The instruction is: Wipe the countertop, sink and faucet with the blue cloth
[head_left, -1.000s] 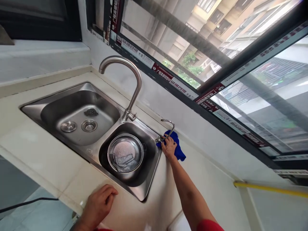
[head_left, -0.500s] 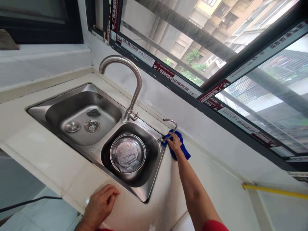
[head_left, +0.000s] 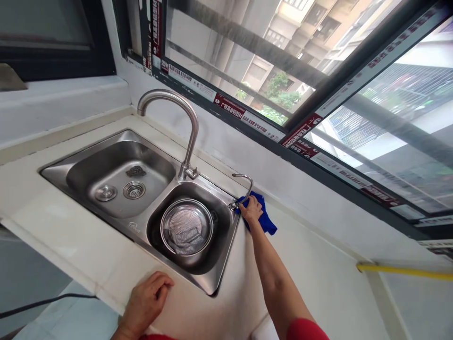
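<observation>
My right hand (head_left: 252, 208) grips a blue cloth (head_left: 266, 222) at the foot of a small, thin curved tap (head_left: 249, 182), by the right corner of the sink. Part of the cloth spreads over the counter behind the hand, and my fingertips are partly hidden by the tap's stem. My left hand (head_left: 146, 298) rests on the counter's front part, fingers curled in and nothing seen in them. Between the hands lies the right basin (head_left: 223, 245) of a steel double sink. It holds a steel strainer bowl (head_left: 163, 231) with a wet grey cloth (head_left: 187, 240) inside.
A tall curved steel faucet (head_left: 193, 127) rises behind the divider. The left basin (head_left: 85, 165) contains a drain strainer (head_left: 106, 192) and a dark scrap (head_left: 136, 171). A window frame (head_left: 262, 123) runs along the back wall. At right is a yellow pipe (head_left: 406, 271).
The view has shifted slightly, so the sink and window sit a little further left. My right hand stays at the small tap with the blue cloth; my left hand has hardly moved.
</observation>
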Available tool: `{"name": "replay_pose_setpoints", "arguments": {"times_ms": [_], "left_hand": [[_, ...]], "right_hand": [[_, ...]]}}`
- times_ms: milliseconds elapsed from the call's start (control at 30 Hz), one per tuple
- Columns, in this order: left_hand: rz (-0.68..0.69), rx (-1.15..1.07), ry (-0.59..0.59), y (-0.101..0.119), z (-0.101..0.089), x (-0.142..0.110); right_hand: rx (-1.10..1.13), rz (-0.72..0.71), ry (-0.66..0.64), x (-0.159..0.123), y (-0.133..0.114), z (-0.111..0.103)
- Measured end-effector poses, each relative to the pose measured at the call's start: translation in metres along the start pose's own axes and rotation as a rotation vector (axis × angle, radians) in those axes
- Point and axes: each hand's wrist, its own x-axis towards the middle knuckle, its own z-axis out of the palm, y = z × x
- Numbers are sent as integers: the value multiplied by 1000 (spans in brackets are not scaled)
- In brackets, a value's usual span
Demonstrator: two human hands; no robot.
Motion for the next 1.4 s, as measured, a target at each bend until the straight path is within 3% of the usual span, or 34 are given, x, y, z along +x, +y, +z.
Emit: {"name": "replay_pose_setpoints", "arguments": {"times_ms": [267,400,600,767,900,1167,1267,1400], "left_hand": [[-32,-60,21,-2,0,-3],[-38,-79,34,-3,0,-4],[-56,-103,29,-7,2,-7],[-85,-147,11,-10,5,-6],[-146,-192,-26,-12,6,-6],[-183,-219,-48,-11,5,-3],[-174,-207,-44,-13,4,-2],[-148,-199,-36,-15,4,0]], "right_hand": [[-35,35,15,-49,-25,-13],[-93,-48,31,-91,-28,-17],[-118,-254,14,-160,-5,-20],[73,-349,34,-173,26,-30],[240,-208,173,-152,44,-68],[232,13,537,-120,58,-181],[243,85,648,-118,55,-209],[296,64,680,-114,51,-234]]}}
